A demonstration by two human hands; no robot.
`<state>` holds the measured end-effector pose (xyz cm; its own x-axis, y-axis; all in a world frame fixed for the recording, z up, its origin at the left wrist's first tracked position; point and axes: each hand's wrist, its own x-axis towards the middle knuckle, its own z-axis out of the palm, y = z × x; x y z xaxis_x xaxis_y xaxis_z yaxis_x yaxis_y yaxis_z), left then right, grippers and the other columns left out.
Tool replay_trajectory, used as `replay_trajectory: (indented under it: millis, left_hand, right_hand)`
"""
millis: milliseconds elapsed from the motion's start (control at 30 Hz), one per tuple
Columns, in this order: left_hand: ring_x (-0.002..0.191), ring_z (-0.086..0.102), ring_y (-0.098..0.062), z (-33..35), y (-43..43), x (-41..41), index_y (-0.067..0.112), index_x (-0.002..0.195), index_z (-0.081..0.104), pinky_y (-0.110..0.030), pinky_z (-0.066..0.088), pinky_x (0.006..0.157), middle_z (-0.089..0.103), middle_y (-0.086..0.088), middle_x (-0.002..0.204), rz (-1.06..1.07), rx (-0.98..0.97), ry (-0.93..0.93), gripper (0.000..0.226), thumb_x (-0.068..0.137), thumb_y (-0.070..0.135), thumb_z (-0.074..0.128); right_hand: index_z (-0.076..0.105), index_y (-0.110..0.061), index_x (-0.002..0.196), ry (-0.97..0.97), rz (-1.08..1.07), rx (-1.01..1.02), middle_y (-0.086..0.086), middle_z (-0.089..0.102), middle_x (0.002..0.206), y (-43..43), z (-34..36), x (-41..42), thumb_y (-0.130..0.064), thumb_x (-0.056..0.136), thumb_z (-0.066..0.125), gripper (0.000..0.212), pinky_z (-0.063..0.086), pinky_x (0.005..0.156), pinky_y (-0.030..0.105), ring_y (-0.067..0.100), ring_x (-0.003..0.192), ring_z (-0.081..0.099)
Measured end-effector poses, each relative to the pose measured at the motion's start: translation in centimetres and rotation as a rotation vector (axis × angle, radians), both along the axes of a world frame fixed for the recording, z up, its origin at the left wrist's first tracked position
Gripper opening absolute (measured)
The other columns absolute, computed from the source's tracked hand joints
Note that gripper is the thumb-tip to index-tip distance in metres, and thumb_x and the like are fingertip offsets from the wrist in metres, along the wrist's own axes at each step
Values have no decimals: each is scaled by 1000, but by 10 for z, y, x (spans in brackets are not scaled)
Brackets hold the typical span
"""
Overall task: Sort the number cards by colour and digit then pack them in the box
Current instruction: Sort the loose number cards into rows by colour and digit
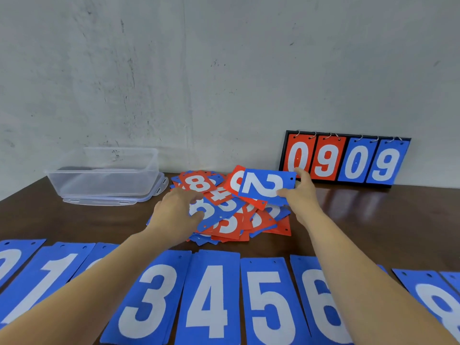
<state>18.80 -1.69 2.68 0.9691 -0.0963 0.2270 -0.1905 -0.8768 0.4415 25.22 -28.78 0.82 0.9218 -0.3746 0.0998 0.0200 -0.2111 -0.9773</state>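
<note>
pinching the blue 2 card (267, 185) by its right end, the right grip (302, 192) held it raised over the loose pile (261, 220) of red and blue cards in the middle of the counter (373, 220). a red card (232, 181) showed from under its left edge; whether that one was held too could not be told. the left grip (174, 215) had thumb and fingers curled on the left end of a slanted blue card (219, 210) atop the pile. a row of blue cards (211, 295), with 1, 3, 4, 5 and 6 readable, lay side by side along the near edge, under both forearms. a strip of dark counter showed between row and pile. the clear box (104, 170) stood on its lid (149, 195) at far left by the wall, apart from the pile. the scoreboard (346, 160), reading 0909, leaned on the wall behind the right grip, with dark wood showing right of the pile.
</note>
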Motion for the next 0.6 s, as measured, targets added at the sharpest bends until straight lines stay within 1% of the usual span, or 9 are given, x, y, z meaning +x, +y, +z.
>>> replay_trajectory:
  millis: [100,200,267,367,400,433,467,500,600]
  left_hand:
    - [118,53,-18,12,-12,2,22,136,52,-39,46,100,55,0,132,-30,-6,-64,46,91,25,62]
    - [118,55,-18,21,-20,6,18,134,55,-39,48,98,59,-2,132,-50,-88,-102,46,90,24,64]
    - [119,55,-17,23,-23,7,16,136,53,-37,48,98,59,-3,132,-43,-150,-84,50,89,27,65]
    - [118,56,-20,20,-29,10,15,137,49,-33,48,92,57,-3,133,27,-214,69,57,88,37,66]
    - [111,58,-20,18,-31,13,15,130,53,-30,48,85,60,-3,125,76,-266,146,52,87,41,66]
    - [97,60,-18,16,-33,15,17,113,58,-27,47,76,62,-2,109,139,-350,230,40,86,45,66]
    - [82,56,-14,16,-35,15,19,91,54,-25,45,69,58,-1,91,195,-465,290,30,85,46,67]
    - [74,53,-13,13,-36,18,19,78,48,-25,45,65,53,-1,81,231,-592,329,33,85,45,68]
    - [61,51,-15,4,-33,23,14,73,54,-27,44,59,61,-6,73,267,-764,298,27,88,31,70]
  right_hand:
    - [42,-16,136,-23,-13,92,4,57,118,-4,15,-9,4,84,67,61,49,54,20,15,96,59]
    - [48,-16,126,2,-11,169,3,61,113,-6,23,-16,-3,84,71,50,56,61,29,19,98,64]
    - [51,-14,118,26,11,211,3,64,107,-5,23,-21,-2,83,71,42,58,64,32,18,90,66]
    - [54,-12,114,61,48,242,6,66,105,-2,15,-28,1,83,69,37,59,72,36,18,88,67]
    - [55,-11,115,68,62,275,7,66,106,0,12,-30,2,83,69,37,58,74,37,20,89,67]
    - [56,-10,116,75,81,309,8,66,107,2,9,-33,3,84,68,37,58,75,37,21,90,68]
    - [56,-9,115,81,107,339,8,67,106,4,8,-35,4,84,67,36,58,74,36,22,91,68]
    - [56,-8,115,83,135,360,9,67,105,5,6,-37,4,84,66,34,58,73,36,23,91,69]
    - [58,-11,107,88,185,328,8,69,102,9,2,-41,0,84,68,27,58,68,34,22,88,70]
